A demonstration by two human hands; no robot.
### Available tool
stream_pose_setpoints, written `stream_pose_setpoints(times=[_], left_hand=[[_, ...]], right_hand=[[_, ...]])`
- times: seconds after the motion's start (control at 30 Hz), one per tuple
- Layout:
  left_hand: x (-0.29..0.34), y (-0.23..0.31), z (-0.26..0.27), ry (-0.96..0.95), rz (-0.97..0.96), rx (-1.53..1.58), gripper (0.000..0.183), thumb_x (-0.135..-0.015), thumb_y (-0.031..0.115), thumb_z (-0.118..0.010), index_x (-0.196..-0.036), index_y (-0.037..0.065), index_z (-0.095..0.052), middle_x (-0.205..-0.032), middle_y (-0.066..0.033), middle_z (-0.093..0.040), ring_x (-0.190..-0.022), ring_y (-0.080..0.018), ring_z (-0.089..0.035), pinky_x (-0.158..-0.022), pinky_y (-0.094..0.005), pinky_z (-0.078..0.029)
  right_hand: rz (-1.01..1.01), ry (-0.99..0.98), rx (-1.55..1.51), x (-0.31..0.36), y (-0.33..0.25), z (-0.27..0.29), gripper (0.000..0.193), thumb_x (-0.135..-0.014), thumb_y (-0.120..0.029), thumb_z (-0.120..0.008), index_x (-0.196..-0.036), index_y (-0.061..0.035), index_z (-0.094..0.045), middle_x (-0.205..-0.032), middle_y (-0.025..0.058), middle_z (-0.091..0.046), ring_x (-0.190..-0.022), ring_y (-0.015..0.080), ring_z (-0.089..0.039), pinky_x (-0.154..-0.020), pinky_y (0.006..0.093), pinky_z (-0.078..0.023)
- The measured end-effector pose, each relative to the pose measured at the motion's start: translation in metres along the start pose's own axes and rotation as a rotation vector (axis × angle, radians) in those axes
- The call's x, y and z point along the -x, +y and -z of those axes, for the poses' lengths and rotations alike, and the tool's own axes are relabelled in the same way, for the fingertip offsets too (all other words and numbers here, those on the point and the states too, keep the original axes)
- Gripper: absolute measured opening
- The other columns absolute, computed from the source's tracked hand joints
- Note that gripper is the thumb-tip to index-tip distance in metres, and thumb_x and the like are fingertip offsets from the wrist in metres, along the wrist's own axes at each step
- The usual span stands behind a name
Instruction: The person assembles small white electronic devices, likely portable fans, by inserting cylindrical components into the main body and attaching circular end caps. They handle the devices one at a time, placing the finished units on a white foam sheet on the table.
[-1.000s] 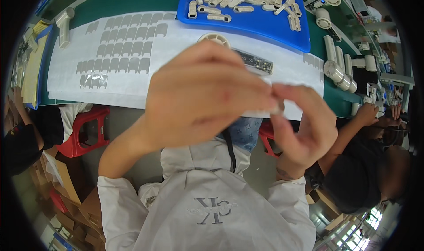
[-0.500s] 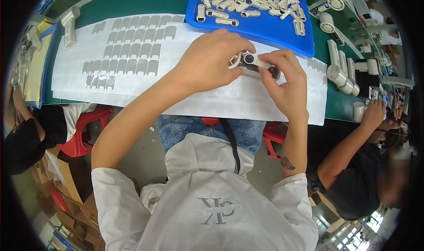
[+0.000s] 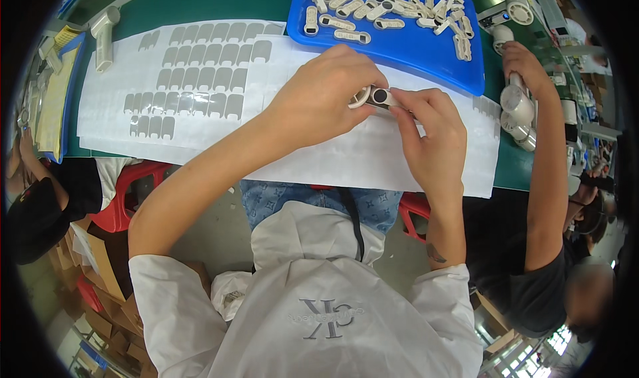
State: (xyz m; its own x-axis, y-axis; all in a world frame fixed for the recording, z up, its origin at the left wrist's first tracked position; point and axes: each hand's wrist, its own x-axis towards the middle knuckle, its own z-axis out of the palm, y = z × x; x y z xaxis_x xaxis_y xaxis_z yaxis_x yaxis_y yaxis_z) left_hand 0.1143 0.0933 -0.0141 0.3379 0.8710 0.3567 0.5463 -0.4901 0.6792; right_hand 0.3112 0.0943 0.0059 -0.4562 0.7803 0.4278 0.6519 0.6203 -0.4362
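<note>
My left hand is closed around a white handheld fan, whose ring-shaped head shows beside my thumb. Against the handle lies a small white oblong cover piece with a round black spot. My right hand pinches that piece at its right end, thumb below and fingers above. Whether the piece is seated in the handle or only rests on it, I cannot tell; my fingers hide most of the handle. Similar white pieces lie loose in a blue tray just beyond my hands.
White sheets cover the near table, with rows of grey stickers at left. Another white fan lies at far left. On the right, a co-worker's hand reaches over several white fans.
The cover piece has tilted and the handle's dark inside no longer shows. My right hand has shifted slightly right and down. A co-worker's arm has swung forward to the fans at right.
</note>
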Motion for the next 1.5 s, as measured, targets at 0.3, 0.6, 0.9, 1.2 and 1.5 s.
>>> stream_pose_setpoints(times=[0.3,0.6,0.9,1.2,1.5], left_hand=[[0.013,-0.01,0.008,0.017,-0.064,-0.095,0.03,-0.073,0.009,-0.077,-0.101,0.005,-0.067,-0.103,-0.0077,-0.066,-0.101,-0.0285,-0.058,-0.087,-0.0387,-0.048],[0.047,0.018,-0.002,0.216,-0.12,-0.26,0.032,-0.062,0.005,-0.079,-0.09,0.009,-0.065,-0.11,-0.0024,-0.065,-0.108,-0.0265,-0.056,-0.085,-0.0395,-0.047],[0.038,0.028,-0.005,0.007,0.107,-0.331,0.035,-0.061,0.006,-0.08,-0.088,0.012,-0.058,-0.082,0.0,-0.063,-0.084,-0.0243,-0.057,-0.071,-0.0372,-0.043],[0.034,0.028,-0.013,0.112,0.197,-0.275,0.036,-0.059,0.014,-0.086,-0.083,0.012,-0.059,-0.08,-0.0014,-0.065,-0.076,-0.0246,-0.057,-0.068,-0.0362,-0.045],[0.021,0.029,0.001,-0.074,0.28,-0.26,0.041,-0.063,0.011,-0.081,-0.096,0.012,-0.057,-0.088,-0.0057,-0.067,-0.088,-0.0284,-0.058,-0.076,-0.0389,-0.047]], right_hand=[[0.2,0.044,0.246,-0.005,-0.008,-0.019,0.022,-0.076,0.0,-0.069,-0.097,-0.0044,-0.071,-0.082,0.004,-0.064,-0.075,0.0227,-0.06,-0.07,0.0353,-0.046],[0.032,-0.209,-0.499,0.009,0.015,-0.016,0.039,-0.076,-0.008,-0.075,-0.113,-0.0034,-0.065,-0.109,0.0119,-0.063,-0.096,0.0261,-0.062,-0.083,0.0349,-0.051],[0.23,-0.248,-0.223,0.026,0.021,-0.028,0.056,-0.075,-0.011,-0.076,-0.127,-0.0024,-0.055,-0.121,0.0092,-0.06,-0.107,0.029,-0.057,-0.091,0.0387,-0.046],[-0.019,-0.24,-0.503,0.021,0.019,-0.03,0.048,-0.073,-0.008,-0.076,-0.119,-0.0055,-0.062,-0.112,0.0117,-0.064,-0.103,0.0298,-0.058,-0.087,0.0383,-0.048],[0.132,-0.196,-0.404,0.015,0.019,-0.03,0.044,-0.076,-0.013,-0.071,-0.117,-0.0022,-0.062,-0.11,0.0114,-0.064,-0.102,0.0289,-0.059,-0.087,0.0372,-0.047]])
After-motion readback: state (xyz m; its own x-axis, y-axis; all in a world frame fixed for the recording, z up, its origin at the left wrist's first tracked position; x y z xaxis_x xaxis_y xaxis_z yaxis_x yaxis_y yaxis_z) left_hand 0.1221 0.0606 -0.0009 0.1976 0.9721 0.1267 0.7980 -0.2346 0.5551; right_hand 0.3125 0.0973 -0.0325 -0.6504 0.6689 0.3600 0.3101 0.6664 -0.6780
